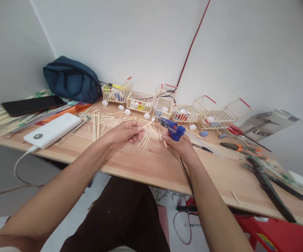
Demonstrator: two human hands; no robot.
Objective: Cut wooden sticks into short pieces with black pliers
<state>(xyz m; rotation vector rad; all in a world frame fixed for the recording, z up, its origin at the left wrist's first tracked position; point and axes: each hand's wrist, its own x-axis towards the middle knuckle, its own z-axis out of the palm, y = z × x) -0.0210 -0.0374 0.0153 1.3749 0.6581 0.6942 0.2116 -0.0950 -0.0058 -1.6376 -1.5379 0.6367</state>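
Note:
In my right hand [181, 143] is a blue hot glue gun [176, 131], its nozzle pointing left toward my other hand. My left hand [127, 132] is closed, pinching a short wooden stick [147, 124] between thumb and fingers just left of the nozzle. Loose cut sticks [146, 140] lie on the tabletop between the two hands. More sticks [98, 122] are scattered to the left of my left hand. Behind the hands stands a row of small stick-built carts [140, 101] with white round wheels and red-tipped handles.
A white power bank [53, 130] with a cable, a black phone [33, 105] and a dark blue bag [72, 78] occupy the left. Pliers [239, 147], a black long-handled tool [268, 189] and a box [269, 124] are at right. A pen [202, 147] lies beyond my right wrist.

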